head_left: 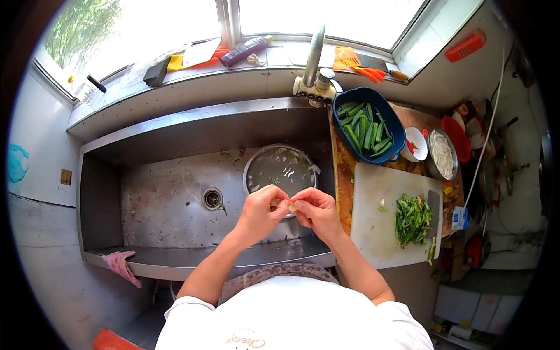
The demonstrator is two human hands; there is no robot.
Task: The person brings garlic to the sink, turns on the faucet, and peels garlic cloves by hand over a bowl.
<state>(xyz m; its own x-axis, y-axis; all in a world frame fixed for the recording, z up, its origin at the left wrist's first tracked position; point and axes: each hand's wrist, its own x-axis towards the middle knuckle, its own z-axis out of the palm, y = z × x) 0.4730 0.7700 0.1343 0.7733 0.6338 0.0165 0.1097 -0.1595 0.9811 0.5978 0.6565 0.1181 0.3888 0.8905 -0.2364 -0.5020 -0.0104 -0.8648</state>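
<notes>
Over the near edge of a round metal basin (248,175) in the sink, my left hand (262,211) and my right hand (318,213) meet fingertip to fingertip. Both are closed in a pinch on one small pale piece (292,206), which looks like a garlic clove. My fingers cover most of it. Water fills the basin below, with white and green scraps floating in it. To the right of my right hand lies a white cutting board (368,233), bearing chopped green leaves (413,219) and a cleaver (433,204).
A blue basin (398,125) of cut green pods stands behind the board, beside a small white bowl (415,140) and a metal bowl of pale strips (443,154). The faucet (315,64) rises at the back. A pink cloth (121,267) hangs on the sink's front rim.
</notes>
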